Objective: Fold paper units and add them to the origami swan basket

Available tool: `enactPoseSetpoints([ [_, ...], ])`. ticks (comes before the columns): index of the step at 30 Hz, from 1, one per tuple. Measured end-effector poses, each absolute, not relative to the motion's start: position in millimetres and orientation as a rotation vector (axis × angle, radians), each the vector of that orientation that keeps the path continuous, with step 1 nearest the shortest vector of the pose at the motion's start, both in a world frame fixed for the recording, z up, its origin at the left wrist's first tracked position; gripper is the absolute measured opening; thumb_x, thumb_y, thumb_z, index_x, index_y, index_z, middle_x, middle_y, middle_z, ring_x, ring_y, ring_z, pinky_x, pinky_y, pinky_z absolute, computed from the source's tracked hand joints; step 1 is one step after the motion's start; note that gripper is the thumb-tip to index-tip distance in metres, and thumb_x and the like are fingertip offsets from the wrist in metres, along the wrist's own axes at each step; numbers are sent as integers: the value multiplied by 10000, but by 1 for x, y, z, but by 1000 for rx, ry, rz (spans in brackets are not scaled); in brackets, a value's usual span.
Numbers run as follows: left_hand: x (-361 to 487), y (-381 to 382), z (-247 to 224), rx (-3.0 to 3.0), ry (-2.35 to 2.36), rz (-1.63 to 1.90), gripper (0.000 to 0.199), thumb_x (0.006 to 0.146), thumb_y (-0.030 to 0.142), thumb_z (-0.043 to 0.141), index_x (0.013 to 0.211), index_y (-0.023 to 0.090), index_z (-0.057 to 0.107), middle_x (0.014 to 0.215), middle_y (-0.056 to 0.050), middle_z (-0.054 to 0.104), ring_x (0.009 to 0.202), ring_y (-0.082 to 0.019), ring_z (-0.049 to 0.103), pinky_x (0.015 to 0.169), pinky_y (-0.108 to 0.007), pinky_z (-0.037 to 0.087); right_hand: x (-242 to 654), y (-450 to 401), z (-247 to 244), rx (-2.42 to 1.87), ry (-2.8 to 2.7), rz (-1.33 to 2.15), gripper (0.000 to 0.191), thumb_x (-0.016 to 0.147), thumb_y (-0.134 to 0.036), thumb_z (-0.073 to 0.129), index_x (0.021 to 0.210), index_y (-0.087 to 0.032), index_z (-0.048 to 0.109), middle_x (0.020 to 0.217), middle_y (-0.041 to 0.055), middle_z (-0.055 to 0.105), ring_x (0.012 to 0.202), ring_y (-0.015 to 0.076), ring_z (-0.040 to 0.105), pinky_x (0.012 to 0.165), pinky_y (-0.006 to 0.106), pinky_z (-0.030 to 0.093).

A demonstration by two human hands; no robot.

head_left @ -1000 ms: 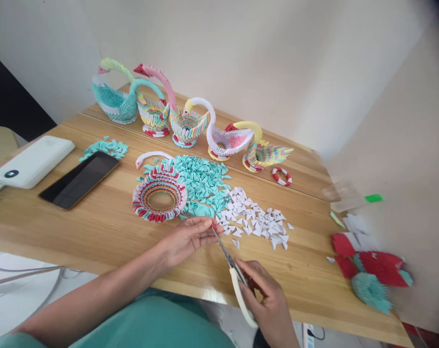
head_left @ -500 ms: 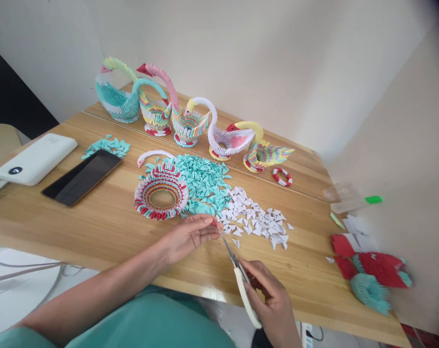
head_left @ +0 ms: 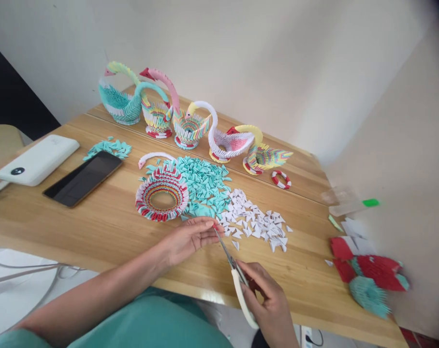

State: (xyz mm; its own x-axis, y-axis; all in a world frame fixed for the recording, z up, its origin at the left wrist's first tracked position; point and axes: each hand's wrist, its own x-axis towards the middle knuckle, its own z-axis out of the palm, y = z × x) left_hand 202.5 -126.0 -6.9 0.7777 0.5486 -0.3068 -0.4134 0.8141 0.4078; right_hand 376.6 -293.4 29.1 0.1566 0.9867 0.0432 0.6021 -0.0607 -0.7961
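Observation:
Between the thumb and fingers of my left hand is a tiny red piece. My right hand grips the pale handles of a pair of scissors, whose tips reach the red piece. Just beyond my left hand lies a round bowl of folded paper in red, white and teal. Beside it spread a pile of teal folded pieces and a scatter of white folded pieces. A curved white paper neck with a pink tip rests behind the bowl.
Several paper swan baskets line the back of the wooden table. A red and white ring lies at their right. A phone and a white power bank are at the left. Red paper and a teal piece sit far right.
The scissors and my right hand have shifted slightly left, with the tips still at the red piece. The camera view has moved a little.

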Motion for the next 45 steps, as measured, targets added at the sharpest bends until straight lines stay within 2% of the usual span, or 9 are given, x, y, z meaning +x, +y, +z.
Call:
enactPoseSetpoints([
  [7, 203, -126, -9, 311, 422, 534, 119, 796, 190, 729, 881, 107, 724, 916, -102, 761, 886, -195, 722, 835, -284, 567, 374, -291, 30, -1780, -1526, 646, 288, 863, -231, 612, 1135, -258, 701, 893, 44, 705, 731, 151, 660, 606, 185, 525],
  [14, 204, -125, -5, 304, 443, 514, 114, 785, 180, 727, 863, 98, 716, 879, -104, 758, 842, -183, 721, 805, -266, 565, 372, -292, 30, -1808, -1591, 503, 302, 862, -207, 603, 1145, -259, 696, 948, 53, 722, 815, 176, 692, 721, 229, 558],
  [20, 203, -125, -7, 291, 454, 512, 124, 768, 189, 745, 856, 107, 715, 870, -101, 759, 835, -182, 719, 814, -276, 556, 372, -295, 28, -1844, -1591, 529, 313, 870, -220, 609, 1171, -261, 685, 956, 56, 724, 777, 177, 694, 662, 226, 564],
  [29, 204, -126, -3, 445, 513, 600, 169, 731, 236, 799, 841, 124, 736, 864, -59, 749, 813, -152, 691, 847, -286, 530, 362, -296, 30, -1811, -1724, 177, 423, 866, -162, 613, 1276, -264, 615, 996, 86, 703, 878, 212, 701, 756, 284, 578],
  [39, 204, -127, -6, 489, 476, 556, 154, 764, 236, 768, 880, 138, 749, 939, -76, 745, 872, -168, 680, 886, -318, 511, 362, -295, 22, -1787, -1625, 263, 406, 867, -176, 611, 1259, -278, 637, 964, 89, 702, 839, 210, 688, 724, 289, 567],
  [43, 205, -128, -4, 535, 469, 580, 149, 758, 250, 774, 862, 146, 751, 913, -68, 739, 882, -170, 669, 890, -310, 499, 360, -292, 17, -1781, -1331, 675, 282, 880, -306, 616, 1136, -242, 716, 897, 82, 696, 716, 172, 643, 591, 240, 532],
  [45, 204, -128, -3, 566, 473, 591, 157, 764, 272, 768, 850, 142, 750, 909, -71, 733, 876, -170, 662, 886, -306, 495, 358, -290, 17, -1763, -1120, 861, 303, 856, -391, 645, 1082, -214, 743, 836, 72, 687, 645, 153, 604, 522, 223, 498],
])
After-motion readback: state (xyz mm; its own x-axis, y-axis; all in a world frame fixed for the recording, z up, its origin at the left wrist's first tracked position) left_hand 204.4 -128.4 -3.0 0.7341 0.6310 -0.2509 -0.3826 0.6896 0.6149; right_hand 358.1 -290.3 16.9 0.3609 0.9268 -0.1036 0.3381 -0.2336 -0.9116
